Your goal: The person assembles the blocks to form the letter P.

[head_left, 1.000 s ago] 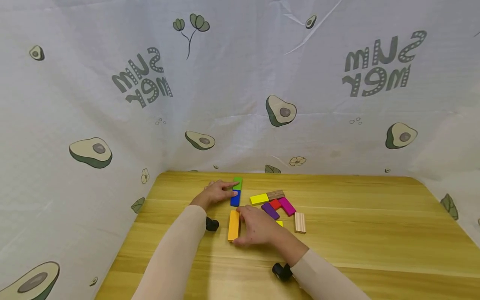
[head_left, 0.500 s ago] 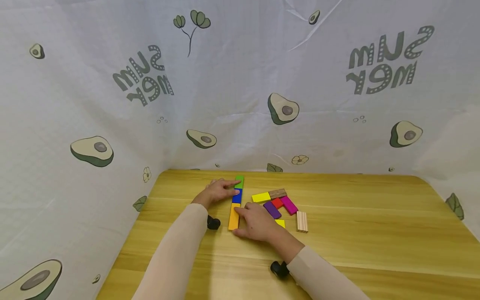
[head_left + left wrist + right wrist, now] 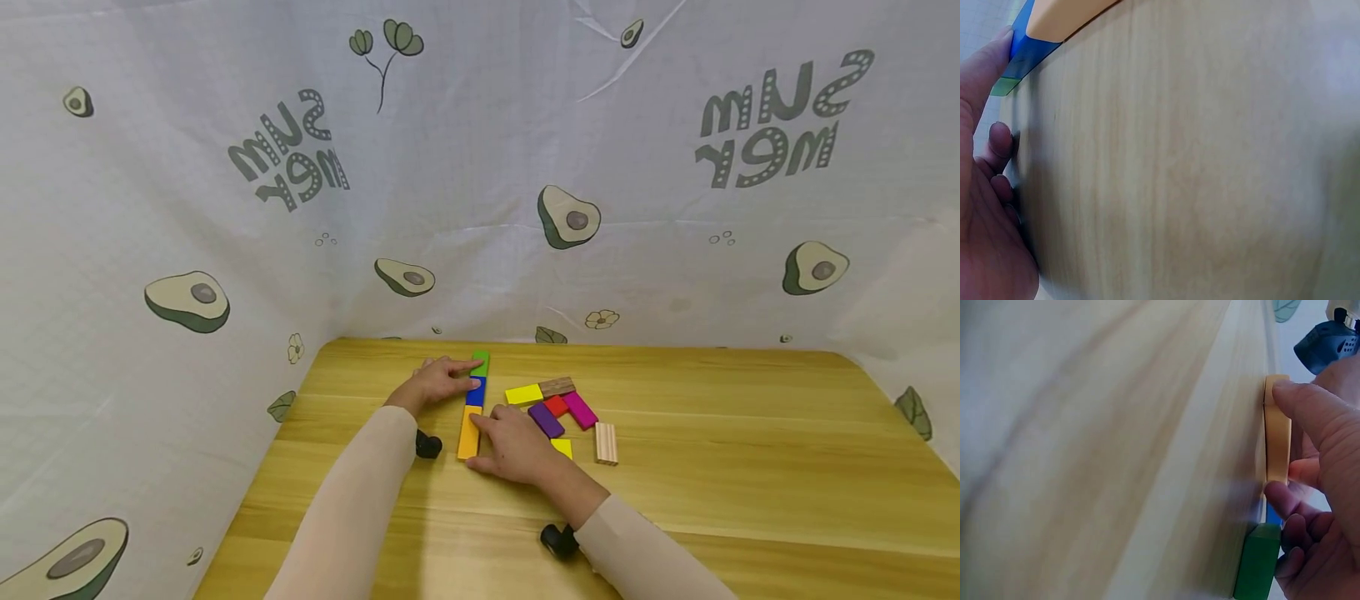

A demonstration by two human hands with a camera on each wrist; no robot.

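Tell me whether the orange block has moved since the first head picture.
Yes: the orange block has moved forward, nearer the far edge of the table, closing the gap to the blue block.

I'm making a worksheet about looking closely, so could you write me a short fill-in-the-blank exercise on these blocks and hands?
1. The left hand touches the light green block and, nearer the person, a block coloured ____.
2. The right hand holds the nearest block of that row, which is coloured ____.
3. In the head view, the left end of the brown block meets a block coloured ____.
4. The red block lies ____ the purple block and the magenta block.

Missing words: blue; orange; yellow; between.
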